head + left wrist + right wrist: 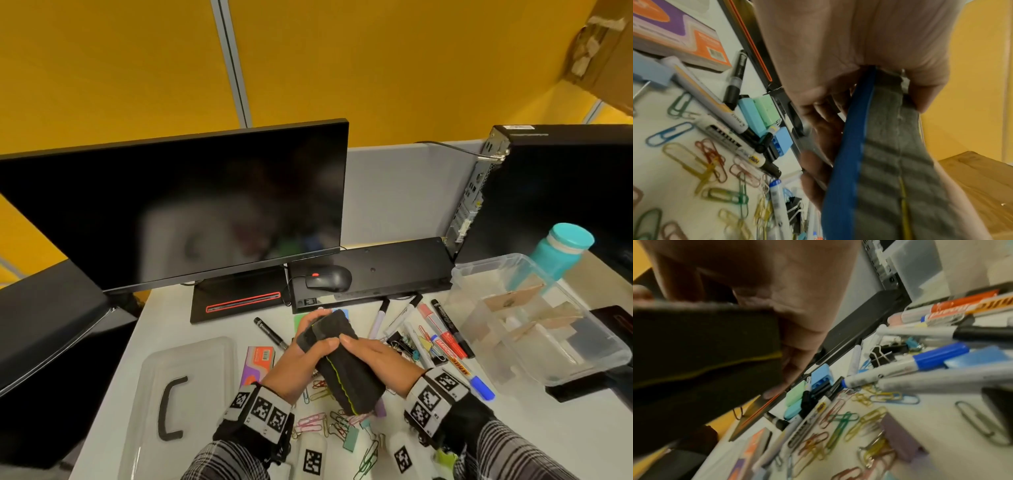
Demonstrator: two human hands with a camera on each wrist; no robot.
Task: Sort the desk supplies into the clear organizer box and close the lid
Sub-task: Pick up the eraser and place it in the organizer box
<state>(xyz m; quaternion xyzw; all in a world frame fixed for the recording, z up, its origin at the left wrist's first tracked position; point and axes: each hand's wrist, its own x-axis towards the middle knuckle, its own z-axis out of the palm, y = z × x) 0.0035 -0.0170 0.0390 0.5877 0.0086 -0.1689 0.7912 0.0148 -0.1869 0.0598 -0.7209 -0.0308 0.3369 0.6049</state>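
We hold a black felt eraser (346, 368) above the bench (513, 428) with both hands. The left hand (301, 359) grips its far end, fingers curled over the top; the right hand (373, 363) grips its near side, thumb pressed on the upper face. Each grip is clamped on the eraser. The left wrist view shows a blue backing along one edge and a yellow seam down the felt.

The clear organizer box (534, 322) stands open to our right, just beyond the markers (445, 339); cardboard dividers split it into compartments. Its lid (178, 394) lies flat to our left, handle up, well apart from the box.

We judge the step in hand to be the transfer of the eraser, with the sort at an early stage: paper clips (329, 421), binder clips (400, 342), markers and a sticky-note pack (258, 363) remain loose on the bench.

The next move calls for releasing one hand, carrying the eraser rightward over the markers and lowering it into a compartment wide enough to take it. Which compartment fits we cannot tell.
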